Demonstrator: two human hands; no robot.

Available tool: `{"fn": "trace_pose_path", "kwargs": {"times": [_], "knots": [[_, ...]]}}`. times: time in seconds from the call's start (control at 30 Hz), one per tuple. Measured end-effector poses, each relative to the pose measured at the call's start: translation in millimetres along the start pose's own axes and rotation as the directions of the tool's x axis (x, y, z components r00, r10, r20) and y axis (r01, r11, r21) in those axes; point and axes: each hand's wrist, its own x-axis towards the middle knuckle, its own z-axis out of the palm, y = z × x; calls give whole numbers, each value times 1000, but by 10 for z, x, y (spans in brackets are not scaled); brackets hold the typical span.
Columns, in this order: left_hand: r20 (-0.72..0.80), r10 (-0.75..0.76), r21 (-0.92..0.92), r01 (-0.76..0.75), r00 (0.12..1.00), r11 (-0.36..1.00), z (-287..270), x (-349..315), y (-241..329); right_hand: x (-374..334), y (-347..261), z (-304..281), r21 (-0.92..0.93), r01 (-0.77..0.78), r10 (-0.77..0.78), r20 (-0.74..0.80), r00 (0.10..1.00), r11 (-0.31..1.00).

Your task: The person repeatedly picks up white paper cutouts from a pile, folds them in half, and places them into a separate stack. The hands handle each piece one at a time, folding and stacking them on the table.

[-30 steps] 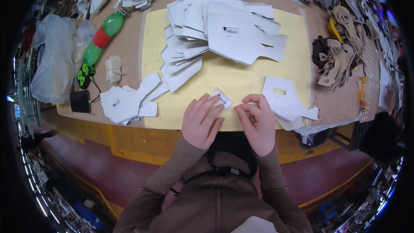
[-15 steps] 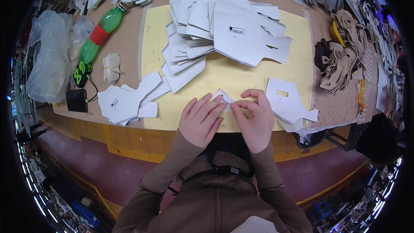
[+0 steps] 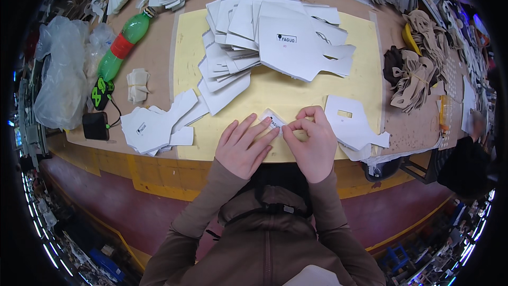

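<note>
On the yellow sheet (image 3: 301,90), close to the near table edge, a small white printed label patch (image 3: 273,118) lies turned at a slant. My left hand (image 3: 241,151) is flat, its fingers stretched out and the tips pressing on the patch. Thumb and forefinger of my right hand (image 3: 312,143) pinch at the patch's right corner. To the right of that hand rests a white cut piece (image 3: 355,123) with a rectangular window. White printed cut pieces (image 3: 153,130) lie in a small overlapping group at left. A larger fanned pile of white pieces (image 3: 288,53) spreads beyond my hands.
A green bottle (image 3: 123,47) with a red band lies at left beside a clear plastic bag (image 3: 61,74). Nearby are a black box (image 3: 96,126) with a cable and a banded white bundle (image 3: 138,86). Beige banded pieces (image 3: 415,77) sit at right; another person (image 3: 465,164) is beyond.
The view has shifted slightly. Both hands stay on the patch, with only a tiny movement of the fingers.
</note>
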Motion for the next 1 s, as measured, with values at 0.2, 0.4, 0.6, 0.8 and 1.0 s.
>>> {"fn": "trace_pose_path", "kwargs": {"times": [0.2,0.4,0.6,0.8,1.0], "knots": [[36,-21,-58,23,999,998,-34,-3,-13,2,9,2,-16,31,-31,-10,999,999],[47,-44,-65,47,998,997,-38,-2,11,-6,30,9,-9,47,-47,-23,999,999],[32,-20,-52,22,999,998,-33,3,6,-15,39,25,-21,60,-60,-34,998,998],[28,-37,-73,39,999,997,-26,7,6,-14,35,40,-32,63,-64,-50,997,998],[27,-30,-41,31,999,999,-23,4,30,-30,58,45,-31,64,-65,-52,997,997]]}}
